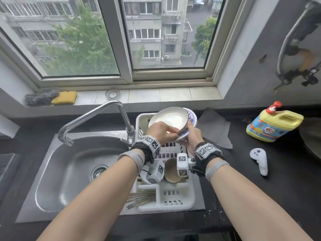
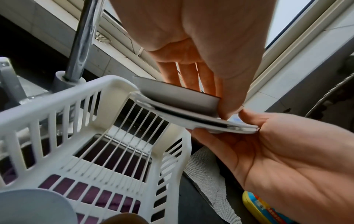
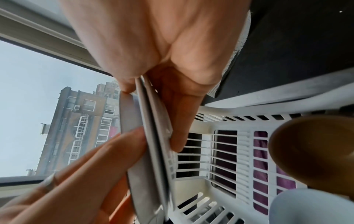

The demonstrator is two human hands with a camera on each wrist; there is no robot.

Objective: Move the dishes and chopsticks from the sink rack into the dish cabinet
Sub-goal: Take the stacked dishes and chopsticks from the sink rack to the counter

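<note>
Now a white metal-rimmed bowl (image 1: 169,117) and a blue-patterned white plate (image 1: 190,121) are held together, tilted on edge, just above the far end of the white slotted plastic sink rack (image 1: 175,197). The stack is pinched at its near rim from both sides: the left hand (image 1: 160,130) is clamped on the bowl, the right hand (image 1: 192,134) on the plate. A brown cup (image 1: 172,169) and metal chopsticks (image 1: 140,199) are left in the rack. A slip is judged possible, since wet, loosely nested dishes gripped only by their edges could slide apart.
</note>
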